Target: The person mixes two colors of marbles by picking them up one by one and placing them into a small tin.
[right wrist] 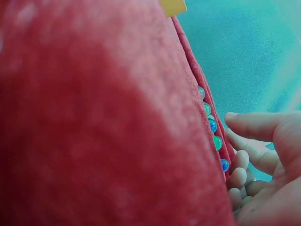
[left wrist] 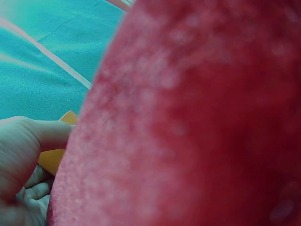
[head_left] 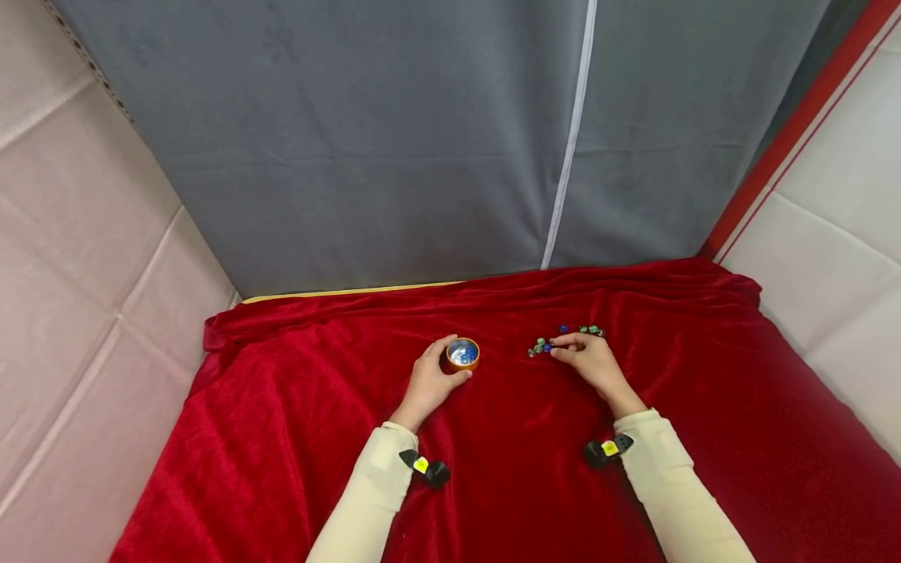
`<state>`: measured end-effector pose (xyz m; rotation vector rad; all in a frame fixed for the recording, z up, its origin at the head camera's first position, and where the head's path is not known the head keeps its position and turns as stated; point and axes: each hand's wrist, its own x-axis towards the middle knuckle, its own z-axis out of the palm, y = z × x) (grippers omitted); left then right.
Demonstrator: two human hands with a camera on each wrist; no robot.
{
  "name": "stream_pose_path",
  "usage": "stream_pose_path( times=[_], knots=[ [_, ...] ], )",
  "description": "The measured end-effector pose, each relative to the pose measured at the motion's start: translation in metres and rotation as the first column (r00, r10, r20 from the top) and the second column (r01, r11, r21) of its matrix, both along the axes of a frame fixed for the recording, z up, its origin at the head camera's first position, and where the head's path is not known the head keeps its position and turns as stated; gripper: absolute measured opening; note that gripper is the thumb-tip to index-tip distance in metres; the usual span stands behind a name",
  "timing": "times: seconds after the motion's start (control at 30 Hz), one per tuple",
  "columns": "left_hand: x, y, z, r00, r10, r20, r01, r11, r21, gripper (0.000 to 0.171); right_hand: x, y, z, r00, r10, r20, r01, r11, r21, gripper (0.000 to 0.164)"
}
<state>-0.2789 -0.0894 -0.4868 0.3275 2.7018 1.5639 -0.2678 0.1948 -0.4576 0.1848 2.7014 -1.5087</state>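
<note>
Left Hand Gripped Cup as Right Hand Reached Marbles

The left hand (head_left: 429, 385) held the orange cup (head_left: 478, 358) upright on the red cloth (head_left: 521, 485), thumb on its near side and fingers curled round the far side. The cup stood between the two hands, closer to the left; its inside looked pale, with something blue at the bottom that was too small to make out.

The right hand (head_left: 594, 367) was low over the cloth, its fingertips at a small cluster of marbles (head_left: 540, 343), green, blue and clear. Its thumb and forefinger stood apart, with nothing visibly pinched, and the other fingers were loosely bent. The cluster lay to the right of the cup, well apart from it. A lone blue marble (head_left: 563, 329) sat just beyond the fingers, and a second group (head_left: 591, 331), mostly green, lay behind the hand.

Both arms wore cream sleeves (head_left: 676, 493), each with a black camera (head_left: 597, 454) at the wrist. Behind the cloth hung a grey curtain (head_left: 394, 156) crossed by a white strip (head_left: 567, 148).
</note>
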Motion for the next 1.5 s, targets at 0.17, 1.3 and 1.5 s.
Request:
stream_pose_path(
  times=[0.17, 1.3, 1.5],
  knots=[
    [-0.001, 0.000, 0.000, 1.000, -0.001, 0.003, 0.001, 1.000, 0.002, 0.065, -0.001, 0.001, -0.003, 1.000, -0.016, -0.007, 0.016, 1.000, 0.009, 0.031],
    [0.000, -0.001, 0.001, 1.000, -0.003, 0.005, 0.003, 1.000, 0.007, 0.065, -0.006, -0.011, -0.016, 0.998, -0.059, -0.020, 0.062, 0.980, 0.189, 0.029],
    [-0.001, 0.000, 0.000, 1.000, -0.002, -0.001, 0.002, 1.000, 0.009, 0.065, -0.007, -0.013, -0.017, 0.997, -0.072, -0.032, 0.077, 0.977, 0.200, 0.028]
  ],
)
